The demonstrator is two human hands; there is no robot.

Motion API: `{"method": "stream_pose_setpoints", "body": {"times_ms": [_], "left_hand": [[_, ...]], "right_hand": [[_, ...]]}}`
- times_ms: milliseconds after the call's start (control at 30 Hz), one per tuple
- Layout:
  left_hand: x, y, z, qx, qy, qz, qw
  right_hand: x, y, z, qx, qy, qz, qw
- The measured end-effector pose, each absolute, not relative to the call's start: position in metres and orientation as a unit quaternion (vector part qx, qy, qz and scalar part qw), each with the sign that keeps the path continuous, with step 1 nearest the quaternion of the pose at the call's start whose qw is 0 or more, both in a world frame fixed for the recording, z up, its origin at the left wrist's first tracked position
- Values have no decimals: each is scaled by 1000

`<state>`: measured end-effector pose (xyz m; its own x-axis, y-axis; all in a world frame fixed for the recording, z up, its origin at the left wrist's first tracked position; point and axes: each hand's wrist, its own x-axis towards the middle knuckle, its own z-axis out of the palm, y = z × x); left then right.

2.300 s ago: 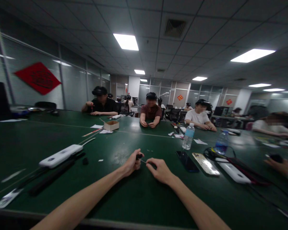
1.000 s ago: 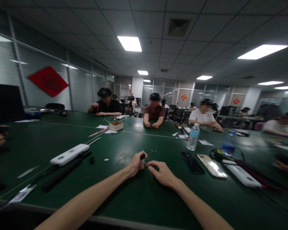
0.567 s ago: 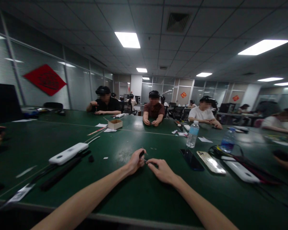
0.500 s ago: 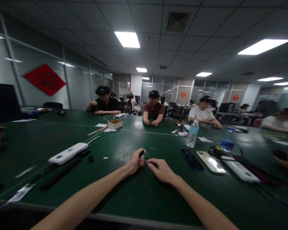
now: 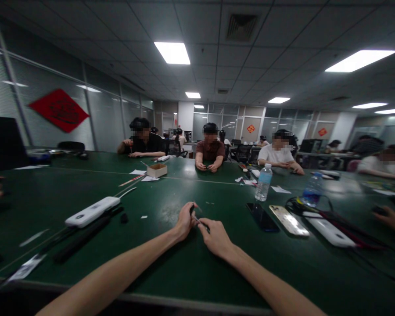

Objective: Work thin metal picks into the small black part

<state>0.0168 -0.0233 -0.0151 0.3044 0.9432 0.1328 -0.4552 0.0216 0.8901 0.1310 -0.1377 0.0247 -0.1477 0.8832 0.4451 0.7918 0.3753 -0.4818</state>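
In the head view both my hands are close together above the green table point(image 5: 171, 272). My left hand point(image 5: 184, 224) is closed around a small black object point(image 5: 192, 208), most of which its fingers cover. From the right, my right hand point(image 5: 215, 237) pinches a thin, light-coloured rod-like tool point(image 5: 196, 219). A dark part of this tool shows by the right thumb and forefinger. The rod points up and left to the black object; whether they touch I cannot tell. Its exact kind is too small to make out.
Right of my hands lie a dark phone point(image 5: 262, 217), a gold phone point(image 5: 289, 220), a water bottle point(image 5: 263, 183) and a white device point(image 5: 331, 230) with cables. On the left are another white device point(image 5: 92, 211) and a black strap point(image 5: 80, 239). An open box point(image 5: 157, 170) stands farther back. Several people sit around.
My right hand has shifted slightly left, nearer my left hand, and its fingers are curled more. A dark part of the tool now shows by its thumb. My left hand keeps the black object.
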Motion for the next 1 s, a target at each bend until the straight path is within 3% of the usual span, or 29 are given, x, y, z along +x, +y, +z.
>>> {"method": "stream_pose_setpoints", "body": {"times_ms": [400, 667, 833, 1000], "left_hand": [[26, -24, -21, 488, 357, 584, 541], [25, -33, -17, 451, 257, 510, 686], [16, -28, -13, 427, 196, 430, 771], [14, -26, -11, 413, 186, 407, 793]], "right_hand": [[124, -130, 7, -601, -704, 59, 372], [146, -127, 16, -593, -676, 76, 431], [156, -136, 33, -525, -743, 132, 393], [165, -135, 39, -500, -772, 183, 346]]}}
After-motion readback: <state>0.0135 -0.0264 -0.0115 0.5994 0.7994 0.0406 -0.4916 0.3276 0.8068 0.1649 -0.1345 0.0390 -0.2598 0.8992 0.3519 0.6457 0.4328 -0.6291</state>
